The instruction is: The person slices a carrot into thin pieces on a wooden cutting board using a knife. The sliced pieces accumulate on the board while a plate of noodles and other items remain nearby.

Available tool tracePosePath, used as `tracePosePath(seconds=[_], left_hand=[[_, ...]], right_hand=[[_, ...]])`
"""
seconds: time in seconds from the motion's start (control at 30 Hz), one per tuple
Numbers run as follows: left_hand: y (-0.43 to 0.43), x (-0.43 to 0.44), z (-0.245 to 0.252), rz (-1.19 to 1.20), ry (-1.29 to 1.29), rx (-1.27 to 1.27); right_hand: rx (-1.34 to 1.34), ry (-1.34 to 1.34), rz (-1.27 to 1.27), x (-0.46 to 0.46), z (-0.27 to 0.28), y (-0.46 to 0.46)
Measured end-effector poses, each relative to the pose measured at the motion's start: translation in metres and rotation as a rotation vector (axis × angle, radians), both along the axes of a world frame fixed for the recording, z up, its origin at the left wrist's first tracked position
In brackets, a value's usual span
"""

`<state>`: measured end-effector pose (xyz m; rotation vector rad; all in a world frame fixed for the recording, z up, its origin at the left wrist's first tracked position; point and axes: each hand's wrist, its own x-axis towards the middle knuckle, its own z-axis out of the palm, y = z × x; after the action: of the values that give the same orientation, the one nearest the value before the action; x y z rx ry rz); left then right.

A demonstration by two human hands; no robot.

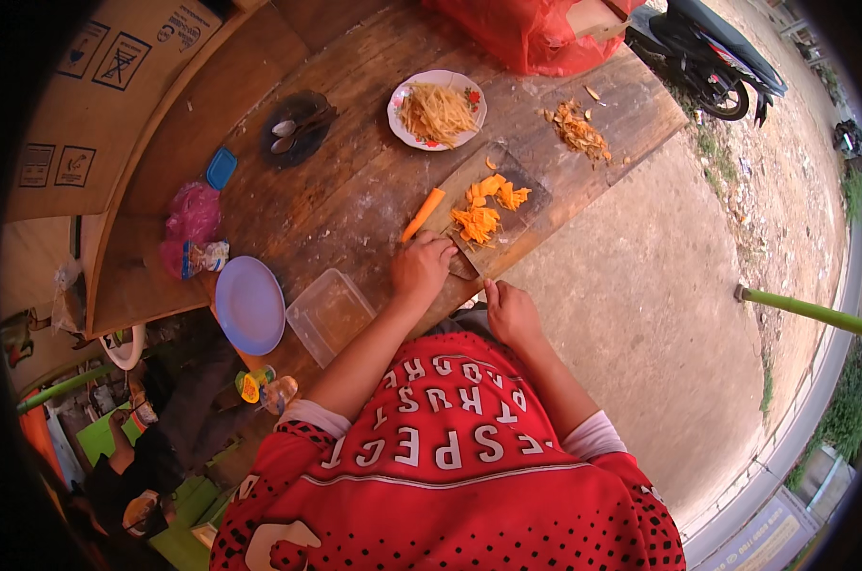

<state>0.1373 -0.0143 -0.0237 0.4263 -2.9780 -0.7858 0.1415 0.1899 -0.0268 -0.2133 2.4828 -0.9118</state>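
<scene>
My left hand (422, 270) lies at the near left corner of a wooden cutting board (467, 168), its fingers near a knife blade (464, 265). My right hand (511, 308) is closed at the knife's near end, by the table's edge; the handle is mostly hidden. A peeled carrot (424, 214) lies just beyond my left hand, along the board's left side. Thin carrot shreds (478, 225) are heaped on the board, with thicker carrot pieces (487, 188) behind them. Farther back, a flowered plate (395, 118) holds pale yellow shredded strips (438, 114).
Peelings (578, 132) and a red plastic bag (524, 36) lie on the wooden table (331, 207). To the left are a dark dish with spoons (288, 153), blue lid (221, 168), lilac plate (250, 305) and clear container (331, 314). Another person (135, 457) is at lower left.
</scene>
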Motion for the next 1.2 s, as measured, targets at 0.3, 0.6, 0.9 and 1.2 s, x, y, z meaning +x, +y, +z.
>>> tracePosePath(seconds=[0.3, 0.6, 0.9, 1.2], left_hand=[[-0.013, -0.001, -0.006, -0.141, 0.049, -0.005], [-0.016, 0.01, -0.017, -0.212, 0.146, -0.095], [-0.016, 0.01, -0.019, -0.217, 0.149, -0.114], [-0.018, 0.008, -0.017, -0.227, 0.143, -0.098]], right_hand=[[0.026, -0.06, -0.004, -0.006, 0.006, 0.0], [0.102, 0.014, 0.028, -0.006, 0.013, -0.002], [0.119, 0.048, 0.023, 0.001, 0.018, -0.007], [0.094, 0.132, 0.013, 0.005, 0.002, -0.013]])
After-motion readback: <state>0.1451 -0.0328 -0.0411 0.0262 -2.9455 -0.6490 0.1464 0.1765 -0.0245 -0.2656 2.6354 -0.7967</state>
